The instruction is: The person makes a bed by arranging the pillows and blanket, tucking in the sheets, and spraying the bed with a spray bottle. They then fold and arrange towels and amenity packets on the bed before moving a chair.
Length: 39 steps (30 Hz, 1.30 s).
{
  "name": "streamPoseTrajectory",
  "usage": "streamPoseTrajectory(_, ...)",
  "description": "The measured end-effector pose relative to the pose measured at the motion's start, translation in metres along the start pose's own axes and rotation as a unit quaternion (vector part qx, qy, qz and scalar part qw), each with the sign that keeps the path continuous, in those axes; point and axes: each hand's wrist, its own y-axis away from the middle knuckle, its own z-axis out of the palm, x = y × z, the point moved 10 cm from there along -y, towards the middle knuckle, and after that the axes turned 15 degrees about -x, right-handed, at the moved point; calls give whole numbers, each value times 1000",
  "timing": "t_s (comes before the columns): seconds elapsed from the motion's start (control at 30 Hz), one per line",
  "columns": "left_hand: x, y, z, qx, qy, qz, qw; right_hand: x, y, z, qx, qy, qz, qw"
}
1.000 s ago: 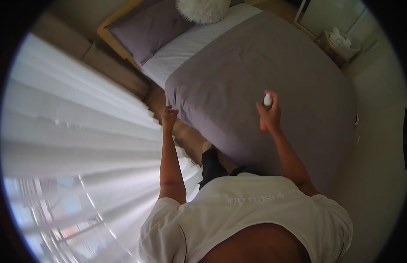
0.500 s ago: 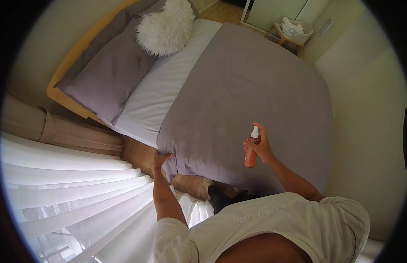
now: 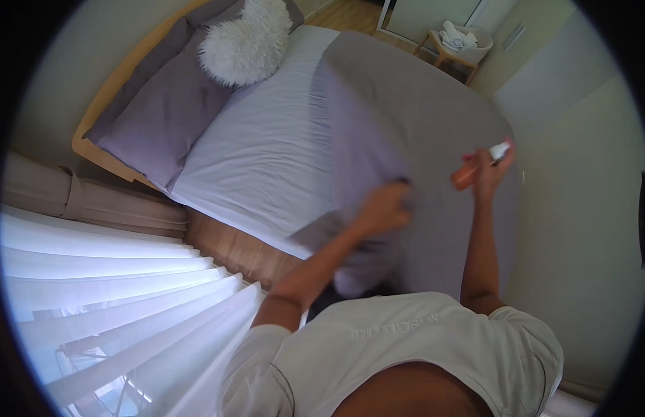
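My left hand (image 3: 385,208) is closed on the near top edge of the mauve duvet (image 3: 441,104), which is folded back and blurred by motion. A wide stretch of pale, wrinkled bed sheet (image 3: 260,146) lies bare beside it. Over the right part of the duvet, my right hand (image 3: 489,170) grips an orange spray bottle (image 3: 467,174) with a white pump top, held tilted with the top toward the upper right.
Mauve pillows (image 3: 162,118) and a fluffy white cushion (image 3: 246,45) lie by the wooden headboard (image 3: 93,135). Sheer white curtains (image 3: 128,278) hang close on my left. A chair (image 3: 472,52) with white towels stands beyond the bed, and a wall (image 3: 580,174) rises at right.
My left hand has pulled the duvet's edge up and to the right, baring more sheet. My right hand has moved up and right with the spray bottle, which has tilted.
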Motion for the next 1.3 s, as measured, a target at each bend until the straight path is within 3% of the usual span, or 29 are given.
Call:
streamPoseTrajectory(0.03, 9, -31, 72, -162, -6, -32, 986, -25, -18, -27, 19, 61, -37, 997)
streamPoseTrajectory(0.07, 20, -45, 134, -209, -45, -4, 977, -51, -32, -52, 44, 107, -60, 991)
streamPoseTrajectory(0.13, 36, -49, 220, -288, -43, -13, 957, -79, -52, -81, 74, 158, -89, 981)
streamPoseTrajectory(0.2, 16, -29, 293, -354, -12, -31, 935, -77, -75, -84, 36, 212, -53, 975)
streamPoseTrajectory(0.27, -21, 9, 342, -412, -15, -57, 909, -75, -83, -55, 11, 356, -171, 919)
streamPoseTrajectory(0.3, -39, 30, 352, -422, -9, -73, 903, -53, -87, -41, -19, 331, -90, 939)
streamPoseTrajectory(0.33, -53, 45, 359, -432, -4, -91, 897, -30, -88, -26, -52, 300, -7, 953)
streamPoseTrajectory(0.4, -67, 56, 366, -439, -9, -124, 890, 22, -98, 5, -147, 294, 18, 944)
streamPoseTrajectory(0.43, -74, 63, 370, -446, -10, -157, 881, 32, -100, 15, -149, 291, 19, 945)
streamPoseTrajectory(0.5, -64, 59, 369, -448, -20, -162, 879, 44, -97, 50, -226, 393, -8, 891)
streamPoseTrajectory(0.63, -67, 60, 370, -431, -27, -158, 888, 49, -89, 68, -215, 401, -57, 889)
streamPoseTrajectory(0.73, -72, 63, 366, -415, -13, -170, 894, 42, -69, 63, -225, 355, -64, 905)
streamPoseTrajectory(0.8, -72, 65, 366, -414, -2, -163, 896, 60, -44, 56, -289, 295, 19, 911)
streamPoseTrajectory(0.93, -63, 70, 367, -425, 16, -162, 890, 76, 14, 29, -308, 302, 82, 898)
streamPoseTrajectory(1.1, -60, 66, 367, -422, -56, -165, 890, 75, 83, 14, -388, 229, 93, 888)
streamPoseTrajectory(1.3, -58, 70, 367, -424, -28, -204, 882, 85, 136, 1, -434, 220, 77, 870)
